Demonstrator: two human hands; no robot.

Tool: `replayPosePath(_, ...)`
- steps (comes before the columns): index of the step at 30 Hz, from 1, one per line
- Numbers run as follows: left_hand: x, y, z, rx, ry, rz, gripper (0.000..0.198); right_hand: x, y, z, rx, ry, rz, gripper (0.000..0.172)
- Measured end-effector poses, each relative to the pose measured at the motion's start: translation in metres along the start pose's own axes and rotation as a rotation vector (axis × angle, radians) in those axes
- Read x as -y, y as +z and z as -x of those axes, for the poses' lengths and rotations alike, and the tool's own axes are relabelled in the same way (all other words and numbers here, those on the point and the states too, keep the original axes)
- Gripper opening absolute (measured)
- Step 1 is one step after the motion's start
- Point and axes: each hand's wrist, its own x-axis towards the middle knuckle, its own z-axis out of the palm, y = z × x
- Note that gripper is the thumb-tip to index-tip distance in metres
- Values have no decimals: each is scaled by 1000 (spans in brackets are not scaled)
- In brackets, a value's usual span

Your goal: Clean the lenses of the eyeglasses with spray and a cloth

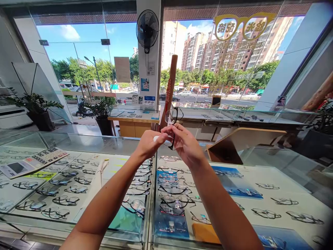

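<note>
In front of me, above the glass counter, my right hand [186,143] pinches a pair of eyeglasses [177,114] with a dark frame. They are turned on end, one lens above the fingers and the other below, partly hidden by my hands. My left hand [148,144] is closed beside them, its fingertips meeting my right fingers near the middle of the frame. A small white thing [155,138] shows in the left hand's grip; its kind is hidden by the fingers.
Rows of eyeglasses [66,200] lie inside the glass display counter [114,135]. A calculator [35,161] rests on its top at left. To the right stands a slanted wood-edged stand or mirror [247,139]. Beyond are potted plants [102,114], a wall fan [147,29] and windows.
</note>
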Motion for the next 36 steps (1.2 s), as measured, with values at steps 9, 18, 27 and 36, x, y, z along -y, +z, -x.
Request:
replayPosePath(9,-4,-12,1,-130,74,68,74,5,-2,3,20,11,-14,22)
replayPosePath(18,88,-91,23,-483,-421,-461,18,24,-8,3,-53,14,31,21)
replayPosePath(27,183,-122,78,-377,-881,-668,44,24,-7,7,-52,16,40,17)
replayPosePath(36,200,-127,89,-256,-949,-710,44,22,-6,5,-58,8,88,17)
